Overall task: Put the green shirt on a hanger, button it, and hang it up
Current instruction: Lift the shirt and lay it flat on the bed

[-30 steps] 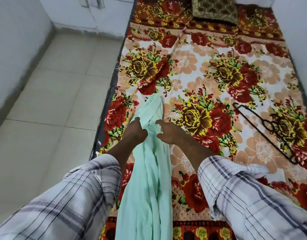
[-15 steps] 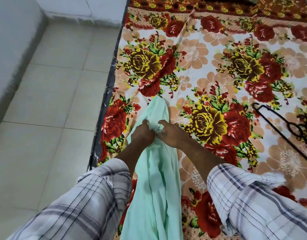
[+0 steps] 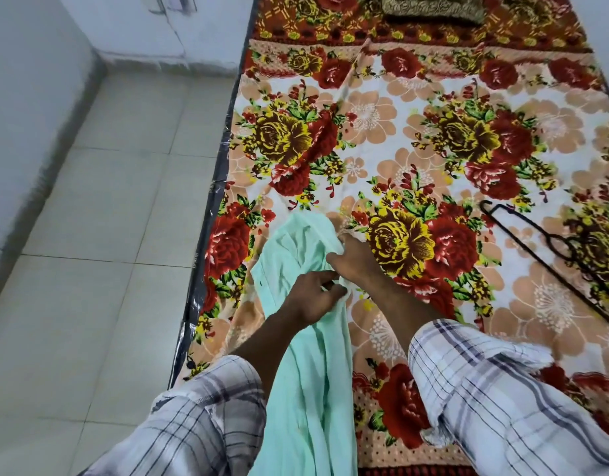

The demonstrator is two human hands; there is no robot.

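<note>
The pale green shirt [image 3: 305,365] lies bunched in a long strip on the flowered bedspread, running from near me toward the bed's left side. My left hand [image 3: 311,298] rests on top of it with curled fingers pinching the fabric. Just beyond, my right hand [image 3: 356,259] grips the shirt's right edge. A black wire hanger [image 3: 550,266] lies flat on the bed to the right, about an arm's length from both hands.
The flowered bedspread [image 3: 416,139] covers the bed; its dark left edge [image 3: 210,235] borders a pale tiled floor [image 3: 100,235]. A patterned cushion [image 3: 433,6] sits at the far end. White walls and a step close off the left side.
My left hand has moved toward me and to the right across the shirt. My right hand has shifted a little further out. The shirt's upper end has been spread slightly wider.
</note>
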